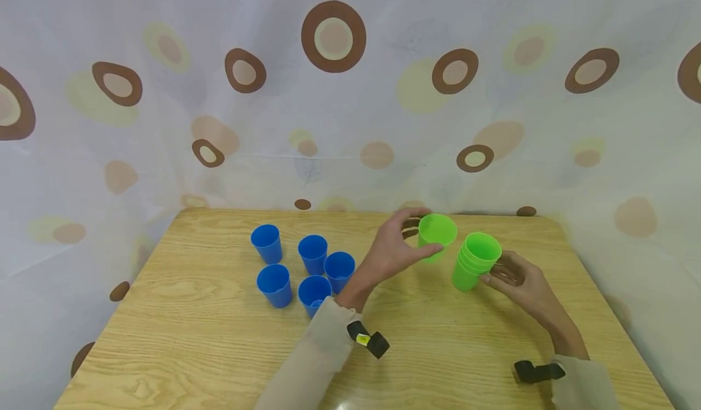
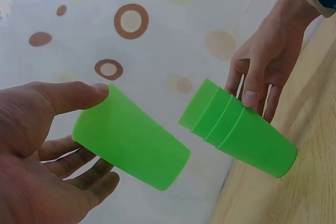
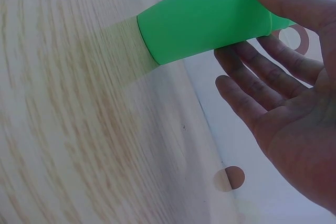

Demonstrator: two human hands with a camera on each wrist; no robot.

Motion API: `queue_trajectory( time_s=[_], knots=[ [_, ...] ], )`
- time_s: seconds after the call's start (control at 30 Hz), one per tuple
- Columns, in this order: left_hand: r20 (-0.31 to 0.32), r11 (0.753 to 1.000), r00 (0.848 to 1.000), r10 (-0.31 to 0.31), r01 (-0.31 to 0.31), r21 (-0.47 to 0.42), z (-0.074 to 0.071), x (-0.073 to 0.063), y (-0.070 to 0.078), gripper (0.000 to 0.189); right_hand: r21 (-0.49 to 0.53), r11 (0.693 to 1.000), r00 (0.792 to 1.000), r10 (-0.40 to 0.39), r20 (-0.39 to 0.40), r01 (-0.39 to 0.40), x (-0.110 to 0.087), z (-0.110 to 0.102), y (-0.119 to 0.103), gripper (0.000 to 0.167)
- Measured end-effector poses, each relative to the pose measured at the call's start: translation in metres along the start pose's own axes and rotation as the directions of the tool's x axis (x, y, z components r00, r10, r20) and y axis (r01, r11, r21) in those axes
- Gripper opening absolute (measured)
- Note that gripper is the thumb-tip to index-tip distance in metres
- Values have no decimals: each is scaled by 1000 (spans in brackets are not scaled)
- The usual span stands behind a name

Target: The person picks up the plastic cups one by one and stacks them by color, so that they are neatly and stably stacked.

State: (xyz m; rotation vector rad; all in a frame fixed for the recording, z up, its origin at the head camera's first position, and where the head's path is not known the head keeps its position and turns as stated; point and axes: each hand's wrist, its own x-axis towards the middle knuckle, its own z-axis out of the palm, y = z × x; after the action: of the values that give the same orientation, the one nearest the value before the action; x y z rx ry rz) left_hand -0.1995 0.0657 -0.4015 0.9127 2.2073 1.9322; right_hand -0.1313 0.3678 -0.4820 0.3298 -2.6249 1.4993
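Observation:
My left hand (image 1: 391, 250) pinches a single green cup (image 1: 437, 230) near its rim, thumb on the near side and fingers on the far side. In the left wrist view this cup (image 2: 131, 137) appears apart from the green stack. My right hand (image 1: 523, 288) holds a stack of several nested green cups (image 1: 467, 273), thumb and fingers on either side near the upper rims. In the right wrist view the base of the stack (image 3: 205, 22) appears to meet the wooden tabletop. Both the single cup and the stack have their mouths up.
Several blue cups (image 1: 269, 249) stand mouth up and separate on the left half of the wooden table (image 1: 181, 312); my left forearm partly covers one. A patterned white curtain (image 1: 350, 112) hangs behind the table and at its sides.

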Motion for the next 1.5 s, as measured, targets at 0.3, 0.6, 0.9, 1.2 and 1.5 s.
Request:
queue_trajectory(
  time_s=[0.3, 0.6, 0.9, 1.2, 1.5],
  knots=[
    [3, 999, 999, 40, -40, -33, 0, 11, 6, 59, -8, 1000, 1000, 4, 6, -4, 0, 0, -1, 55],
    [21, 994, 998, 64, -62, -91, 5, 22, 11, 58, -14, 1000, 1000, 11, 8, -11, -1, -1, -3, 54],
    [38, 982, 995, 91, -83, -172, 12, 35, 14, 58, -19, 1000, 1000, -6, 6, 6, 0, -1, -1, 55],
    [47, 970, 996, 77, -64, -232, 21, 44, 15, 56, -15, 1000, 1000, -8, 11, 8, 0, -2, 0, 53],
    [124, 962, 988, 92, -56, -266, 41, 65, -28, 57, -7, 1000, 1000, -12, 17, 12, 1, -1, 2, 53]
  ],
)
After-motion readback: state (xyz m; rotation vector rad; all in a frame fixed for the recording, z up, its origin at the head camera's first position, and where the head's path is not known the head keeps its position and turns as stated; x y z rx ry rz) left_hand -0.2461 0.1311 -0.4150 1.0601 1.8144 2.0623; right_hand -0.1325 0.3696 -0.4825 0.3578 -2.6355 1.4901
